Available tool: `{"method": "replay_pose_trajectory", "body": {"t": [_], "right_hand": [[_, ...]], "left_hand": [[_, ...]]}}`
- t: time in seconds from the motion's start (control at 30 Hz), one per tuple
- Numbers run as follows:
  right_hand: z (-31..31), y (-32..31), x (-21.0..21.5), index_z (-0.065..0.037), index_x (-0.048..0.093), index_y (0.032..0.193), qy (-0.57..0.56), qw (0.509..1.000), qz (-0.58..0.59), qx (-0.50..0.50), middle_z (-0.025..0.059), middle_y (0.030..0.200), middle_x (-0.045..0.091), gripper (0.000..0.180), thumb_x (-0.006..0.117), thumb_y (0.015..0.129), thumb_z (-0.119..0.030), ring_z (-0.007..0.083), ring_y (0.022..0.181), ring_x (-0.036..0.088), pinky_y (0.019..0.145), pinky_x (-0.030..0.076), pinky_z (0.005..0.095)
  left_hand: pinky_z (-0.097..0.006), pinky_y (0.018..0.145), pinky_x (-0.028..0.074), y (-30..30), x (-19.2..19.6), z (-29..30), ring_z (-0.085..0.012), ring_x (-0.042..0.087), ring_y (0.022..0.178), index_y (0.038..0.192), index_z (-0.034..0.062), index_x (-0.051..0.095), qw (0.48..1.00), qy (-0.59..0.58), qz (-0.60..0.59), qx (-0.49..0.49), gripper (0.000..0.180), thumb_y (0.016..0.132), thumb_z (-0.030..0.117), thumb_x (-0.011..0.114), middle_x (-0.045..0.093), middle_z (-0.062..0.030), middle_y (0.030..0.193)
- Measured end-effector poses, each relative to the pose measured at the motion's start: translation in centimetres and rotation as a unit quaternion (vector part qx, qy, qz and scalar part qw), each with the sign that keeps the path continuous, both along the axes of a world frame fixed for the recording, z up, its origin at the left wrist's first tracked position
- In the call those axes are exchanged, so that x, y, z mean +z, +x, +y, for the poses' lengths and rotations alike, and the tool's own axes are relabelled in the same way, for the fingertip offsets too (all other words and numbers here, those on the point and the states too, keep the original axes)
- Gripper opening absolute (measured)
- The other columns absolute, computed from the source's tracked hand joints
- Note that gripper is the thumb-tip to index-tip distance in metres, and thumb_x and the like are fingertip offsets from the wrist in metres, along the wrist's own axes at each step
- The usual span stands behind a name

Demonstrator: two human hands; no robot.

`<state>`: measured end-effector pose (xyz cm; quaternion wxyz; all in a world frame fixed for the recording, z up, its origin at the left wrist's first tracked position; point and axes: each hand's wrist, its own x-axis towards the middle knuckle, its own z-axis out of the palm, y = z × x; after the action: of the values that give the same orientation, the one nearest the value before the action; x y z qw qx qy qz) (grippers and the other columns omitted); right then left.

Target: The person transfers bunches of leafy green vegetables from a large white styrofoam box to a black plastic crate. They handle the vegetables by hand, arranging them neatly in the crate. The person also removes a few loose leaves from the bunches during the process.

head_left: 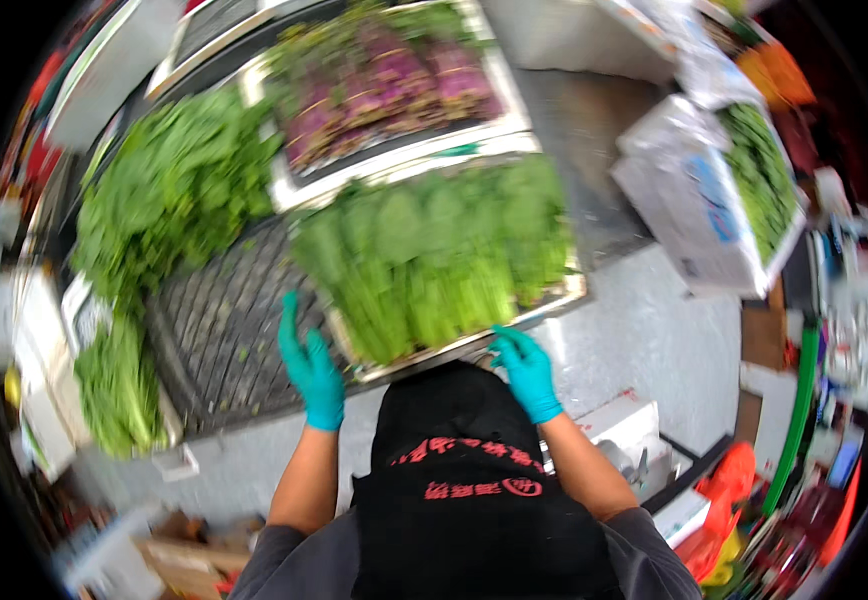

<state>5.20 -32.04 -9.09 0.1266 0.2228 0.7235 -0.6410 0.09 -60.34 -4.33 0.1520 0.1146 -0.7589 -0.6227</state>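
My left hand [311, 365], in a teal glove, has its fingers stretched out and apart. It holds nothing and hovers by the dark ridged display tray [229, 320], left of the stalks' front corner. In the same kind of glove, my right hand [527, 372] is at the front edge of a white-rimmed crate. Its fingers are loosely extended, with nothing visible in them; whether the fingertips touch the rim is blurred. Green leafy stalks [434, 260] fill this crate in a row, leaves away from me and pale stems toward me.
Behind it, a white crate [404, 165] holds bundled purple-stemmed greens [384, 90]. Loose leafy greens [169, 180] pile up at the left, above a pale-stemmed leafy head [119, 390]. A white foam box [699, 195] of greens stands at the right. Red plastic bags [724, 510] lie at lower right.
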Motion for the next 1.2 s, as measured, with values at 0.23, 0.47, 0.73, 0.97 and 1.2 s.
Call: {"method": "replay_pose_trajectory", "body": {"t": [0.23,0.47,0.73,0.97,1.2], "right_hand": [[9.4,5.3,-1.1,-0.002,0.059,0.123,-0.042,0.99,0.029,-0.132,0.0084,0.095,0.066,0.03,0.055,0.096,-0.014,0.0136,0.078,0.064,0.07,0.052,0.0257],[24.1,13.4,-2.4,0.0,0.058,0.124,-0.072,0.955,0.07,-0.279,0.0108,0.1,0.065,0.031,0.055,0.095,-0.01,0.0158,0.086,0.064,0.077,0.054,0.028],[43.3,19.7,0.0,0.0,0.059,0.121,0.0,0.914,0.069,-0.4,0.0107,0.096,0.066,0.029,0.055,0.094,-0.012,0.0163,0.081,0.064,0.07,0.052,0.0262],[51.1,13.0,2.8,0.0,0.059,0.121,-0.002,0.91,0.094,-0.403,0.0103,0.097,0.067,0.03,0.054,0.094,-0.013,0.015,0.079,0.064,0.073,0.05,0.0253],[51.5,3.2,11.2,0.001,0.058,0.122,0.0,0.917,0.172,-0.36,0.0123,0.102,0.067,0.03,0.055,0.095,-0.01,0.0164,0.086,0.065,0.075,0.054,0.0288]], "left_hand": [[-0.037,0.11,0.029,-3.1,2.7,13.6,-0.0248,0.044,0.129,0.133,-0.0001,0.048,0.969,-0.004,0.043,-0.243,0.039,0.099,0.017,0.045,0.049,-0.0148,0.138],[-0.034,0.104,0.037,-3.0,2.6,31.2,-0.0209,0.053,0.119,0.128,-0.0001,0.053,0.919,0.059,-0.024,-0.39,0.032,0.099,0.011,0.047,0.057,-0.0119,0.13],[-0.031,0.097,0.042,-6.5,7.5,48.2,-0.0172,0.055,0.115,0.129,-0.0015,0.053,0.89,0.021,-0.011,-0.455,0.035,0.097,0.014,0.052,0.06,-0.0106,0.124],[-0.031,0.087,0.047,-17.8,12.7,56.3,-0.0192,0.063,0.1,0.119,0.0016,0.062,0.899,-0.083,0.028,-0.428,0.037,0.094,0.029,0.059,0.067,-0.0138,0.106],[-0.04,0.079,0.05,-28.4,13.5,67.3,-0.0335,0.065,0.082,0.094,0.0005,0.07,0.674,-0.489,-0.005,-0.554,0.07,0.087,0.066,0.044,0.067,-0.0216,0.089]]}}
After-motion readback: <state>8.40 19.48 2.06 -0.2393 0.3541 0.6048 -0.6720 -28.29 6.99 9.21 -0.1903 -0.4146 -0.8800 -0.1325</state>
